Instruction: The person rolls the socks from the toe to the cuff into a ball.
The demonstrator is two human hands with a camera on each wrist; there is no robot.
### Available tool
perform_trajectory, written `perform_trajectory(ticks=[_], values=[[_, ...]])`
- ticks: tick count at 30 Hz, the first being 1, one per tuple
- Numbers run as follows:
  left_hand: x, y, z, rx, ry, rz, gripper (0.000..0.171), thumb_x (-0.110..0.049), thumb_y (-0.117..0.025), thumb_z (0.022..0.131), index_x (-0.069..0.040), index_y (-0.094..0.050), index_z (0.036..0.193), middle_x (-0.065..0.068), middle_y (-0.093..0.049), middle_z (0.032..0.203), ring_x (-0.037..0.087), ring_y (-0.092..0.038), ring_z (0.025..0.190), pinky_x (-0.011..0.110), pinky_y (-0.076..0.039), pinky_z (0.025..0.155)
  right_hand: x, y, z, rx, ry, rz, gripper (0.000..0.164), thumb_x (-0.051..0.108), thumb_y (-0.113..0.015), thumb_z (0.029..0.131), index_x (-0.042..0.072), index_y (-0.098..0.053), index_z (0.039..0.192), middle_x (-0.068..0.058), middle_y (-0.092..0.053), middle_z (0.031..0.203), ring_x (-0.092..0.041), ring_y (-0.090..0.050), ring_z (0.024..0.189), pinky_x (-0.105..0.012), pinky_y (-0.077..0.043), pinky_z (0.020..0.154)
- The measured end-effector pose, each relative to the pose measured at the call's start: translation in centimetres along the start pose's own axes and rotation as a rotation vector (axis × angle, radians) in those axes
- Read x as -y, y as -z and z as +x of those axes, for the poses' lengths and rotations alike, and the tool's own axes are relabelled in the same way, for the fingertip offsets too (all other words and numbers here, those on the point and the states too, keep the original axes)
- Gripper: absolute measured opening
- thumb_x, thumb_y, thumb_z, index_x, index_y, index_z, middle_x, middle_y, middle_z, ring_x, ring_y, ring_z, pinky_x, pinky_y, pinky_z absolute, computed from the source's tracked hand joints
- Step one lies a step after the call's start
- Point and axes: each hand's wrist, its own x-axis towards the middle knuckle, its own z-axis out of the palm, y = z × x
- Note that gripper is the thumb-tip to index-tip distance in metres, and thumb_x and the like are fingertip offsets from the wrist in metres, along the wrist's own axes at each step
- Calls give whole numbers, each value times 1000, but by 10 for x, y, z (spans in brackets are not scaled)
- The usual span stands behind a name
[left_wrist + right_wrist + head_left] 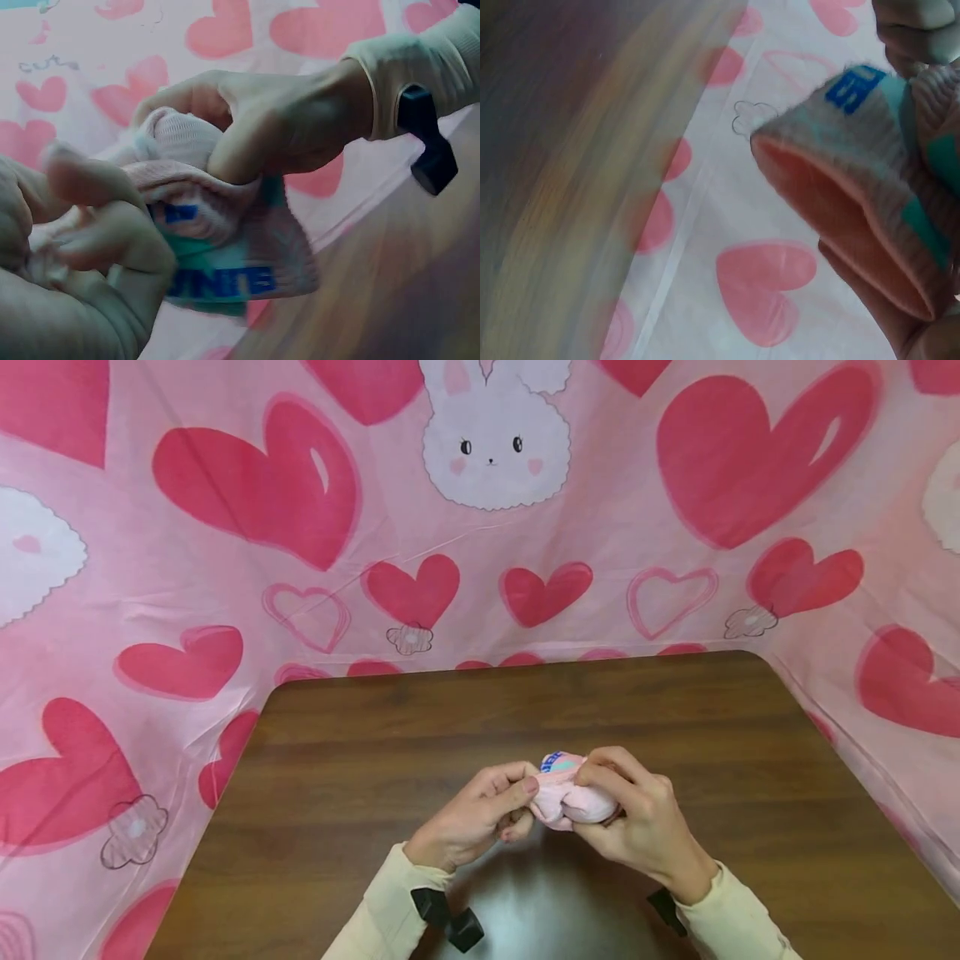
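A pink knitted sock (564, 804), bunched into a bundle, is held between both hands above the table. Blue lettering and teal patches show on its ribbed cuff (229, 281) in the left wrist view. In the right wrist view the cuff (840, 161) gapes, with its pink inside visible. My left hand (476, 814) pinches the bundle's left edge between thumb and finger; its fingers blur in the left wrist view. From the right, my right hand (645, 818) grips the bundle, its thumb beneath. Whether the bundle is one sock or a pair, I cannot tell.
A dark brown wooden table (360, 735) lies under the hands, with a glossy reflection near its front. Pink cloth (480, 539) printed with hearts and rabbits hangs behind it and along both sides. Black camera mounts (450, 918) sit on the wrists over cream sleeves.
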Motion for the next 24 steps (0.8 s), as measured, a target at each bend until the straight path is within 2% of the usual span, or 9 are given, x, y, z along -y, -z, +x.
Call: perform_trajectory(ticks=[2, 5, 8, 11, 14, 16, 18, 21, 24], values=[[2, 0, 1, 8, -4, -24, 22, -23, -45, 109, -5, -56, 101, -5, -49, 66, 4, -32, 47, 24, -23, 46, -1, 0, 1, -44, 14, -21, 28, 35, -71, 84, 8, -68, 88, -9, -63, 94, -20, -63, 67, -27, -55, 63], [4, -1, 2, -40, -5, 80, 26, -26, -50, 107, -2, -57, 102, -5, -45, 63, 6, -29, 47, 27, -20, 46, 0, 0, 3, -97, 36, -58, 35, 41, -71, 86, 6, -68, 83, -10, -64, 90, -21, -62, 65, -28, -55, 62], [10, -3, 5, -186, -91, 412, 25, -27, -59, 104, -4, -58, 95, -6, -41, 63, 7, -34, 51, 25, -25, 46, 5, 1, 7, -133, 16, -43, 36, 39, -74, 85, 5, -66, 79, -10, -63, 86, -21, -60, 64, -25, -54, 63], [21, -5, 12, -367, -232, 751, 22, -26, -62, 101, -9, -59, 88, -8, -45, 64, 6, -41, 55, 23, -32, 47, 13, 0, 11, -171, -68, 67, 22, 16, -81, 72, 3, -63, 76, -10, -62, 82, -18, -58, 67, -20, -51, 67], [27, -5, 19, -516, -338, 888, 23, -26, -66, 99, -13, -58, 82, -10, -49, 66, 5, -46, 60, 21, -36, 49, 16, -4, 8, -180, -186, 227, 29, -7, -78, 54, 3, -63, 77, -10, -62, 81, -16, -58, 73, -17, -48, 70], [28, -5, 23, -530, -350, 785, 25, -22, -66, 99, -9, -58, 79, -10, -51, 64, 4, -47, 58, 20, -38, 48, 16, -8, 3, -189, -263, 356, 41, -17, -75, 46, 3, -63, 79, -11, -61, 82, -16, -58, 78, -18, -47, 71], [26, -6, 27, -497, -335, 588, 27, -19, -64, 100, -5, -57, 78, -8, -54, 63, 5, -49, 57, 20, -40, 48, 17, -11, -3, -206, -332, 485, 46, -23, -73, 45, 1, -63, 83, -13, -62, 86, -17, -58, 82, -20, -48, 73], [22, -8, 33, -434, -273, 250, 29, -14, -62, 101, -1, -56, 76, -3, -58, 62, 6, -52, 56, 20, -45, 51, 20, -15, -7, -286, -399, 728, 50, -33, -62, 44, -7, -61, 86, -17, -61, 92, -22, -58, 87, -23, -49, 74], [17, -10, 39, -418, -196, 43, 29, -13, -62, 100, -4, -59, 72, 0, -61, 64, 7, -56, 58, 21, -49, 54, 26, -18, -7, -347, -413, 959, 53, -37, -49, 43, -12, -58, 89, -18, -61, 97, -24, -57, 90, -25, -50, 73]])
